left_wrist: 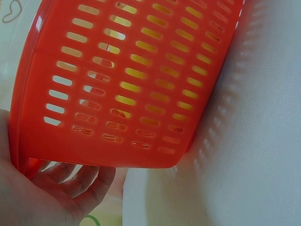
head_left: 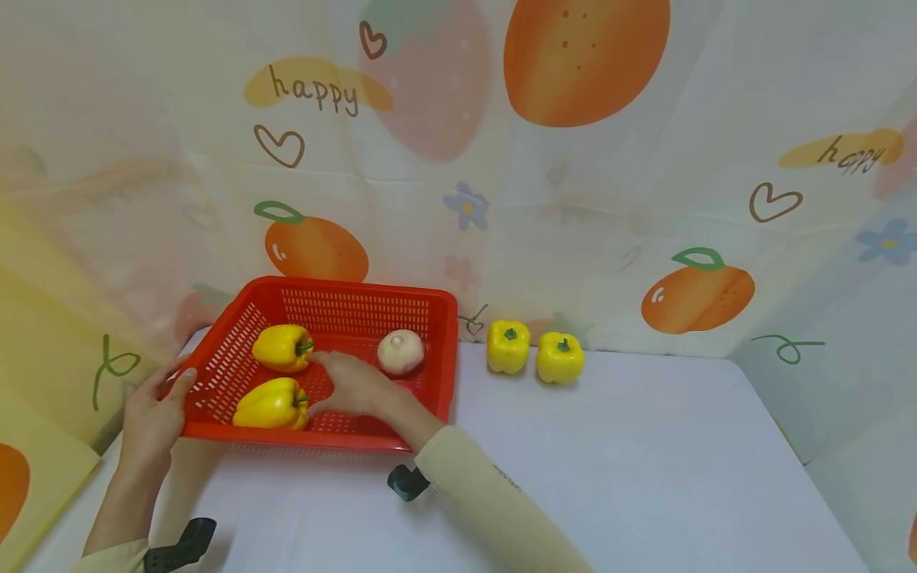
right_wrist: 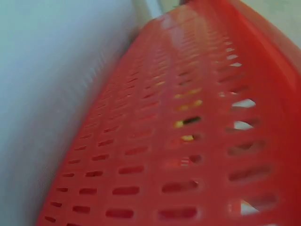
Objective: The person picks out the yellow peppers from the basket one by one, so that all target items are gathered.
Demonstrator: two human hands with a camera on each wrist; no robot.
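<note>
A red plastic basket point(head_left: 358, 438) with slotted walls stands on the table, tilted a little. My left hand point(head_left: 154, 414) grips its left rim, thumb on top and fingers curled underneath, as the left wrist view also shows. My right hand point(head_left: 351, 386) reaches inside, its fingers spread beside the stem ends of two yellow bell peppers, an upper one point(head_left: 278, 348) and a lower one point(head_left: 268, 404). Nothing shows between those fingers. A whitish round bulb point(head_left: 400, 352) lies at the basket's right, with something pinkish-red partly hidden under the right forearm. The right wrist view holds only the basket's outer wall point(right_wrist: 141, 150).
Two more yellow bell peppers, one point(head_left: 508, 347) beside the other point(head_left: 560, 357), stand on the white table point(head_left: 645, 469) right of the basket. A fruit-printed cloth point(head_left: 573, 199) hangs behind the table and along its sides.
</note>
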